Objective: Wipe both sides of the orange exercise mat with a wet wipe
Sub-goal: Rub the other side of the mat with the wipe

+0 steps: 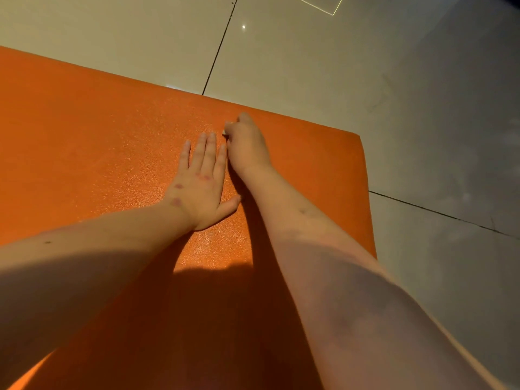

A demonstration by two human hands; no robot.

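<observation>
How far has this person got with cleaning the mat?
Mid-wipe. The right hand grips a white wipe against the mat near its far edge, while the left hand lies flat on it. No wet streaks show, so how much of this face is done is unclear. The mat lies flat on the floor; whether the other side has been wiped cannot be told.

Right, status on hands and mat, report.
Left hand flat on orange mat. Right hand gripping white wipe, pressed to mat near far edge. No obstruction seen.

Orange textured mat (84,136) lies flat; white wipe (226,130) barely shows.
</observation>
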